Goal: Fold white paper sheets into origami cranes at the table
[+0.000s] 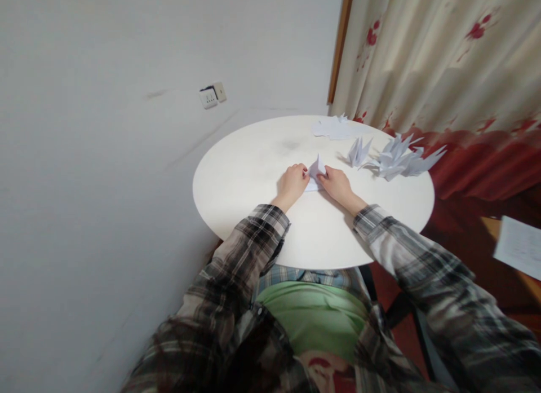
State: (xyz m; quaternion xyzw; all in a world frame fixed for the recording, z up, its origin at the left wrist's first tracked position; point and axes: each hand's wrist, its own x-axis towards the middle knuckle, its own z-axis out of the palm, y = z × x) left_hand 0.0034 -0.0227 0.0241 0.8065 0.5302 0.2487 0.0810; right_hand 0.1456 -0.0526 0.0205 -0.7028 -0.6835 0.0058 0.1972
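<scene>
Between my two hands a partly folded sheet of white paper (316,166) rests on the round white table (245,150), one pointed flap standing upright. My left hand (293,180) grips its left side with curled fingers. At its right side my right hand (337,182) pinches the raised flap between thumb and fingers. My hands cover parts of the lower edges. To the right of my right hand stands a single folded paper crane (359,151), and beyond it sits a cluster of several more paper cranes (395,158).
Flat white paper sheets (333,128) lie at the table's far edge, with a small folded piece on them. A wall with a socket (208,98) is on the left. A flowered curtain (422,71) hangs behind. A printed sheet (519,246) lies off to the lower right.
</scene>
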